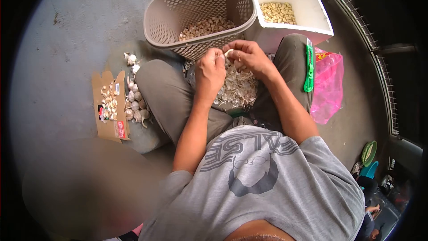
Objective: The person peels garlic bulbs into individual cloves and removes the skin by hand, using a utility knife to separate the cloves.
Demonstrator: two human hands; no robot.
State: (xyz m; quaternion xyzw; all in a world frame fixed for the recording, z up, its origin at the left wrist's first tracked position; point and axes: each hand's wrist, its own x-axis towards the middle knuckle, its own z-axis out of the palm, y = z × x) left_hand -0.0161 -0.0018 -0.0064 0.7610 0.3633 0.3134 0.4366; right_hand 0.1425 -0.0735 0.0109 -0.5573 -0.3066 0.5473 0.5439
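Observation:
Above a heap of papery garlic skins (pixel 236 87) between the knees, my two hands meet at a pale garlic clove (pixel 229 53). My left hand (pixel 211 68) is closed, its thumb and fingertips at the left side of the clove. My right hand (pixel 250 58) has its fingers curled, pinching the clove from the other side. Just beyond the hands stands a beige perforated basket (pixel 162 29) with many unpeeled cloves (pixel 206 27) in its bottom. Beside it on the right, a white foam box (pixel 307 9) holds peeled cloves (pixel 277 13).
Garlic bulbs (pixel 135 100) and a cardboard piece (pixel 107 129) bearing loose cloves (pixel 109 100) are at the left. A green cutter (pixel 309 69) lies on the right thigh, near a pink bag (pixel 327 87). Another person (pixel 368 223) is partly visible at lower right.

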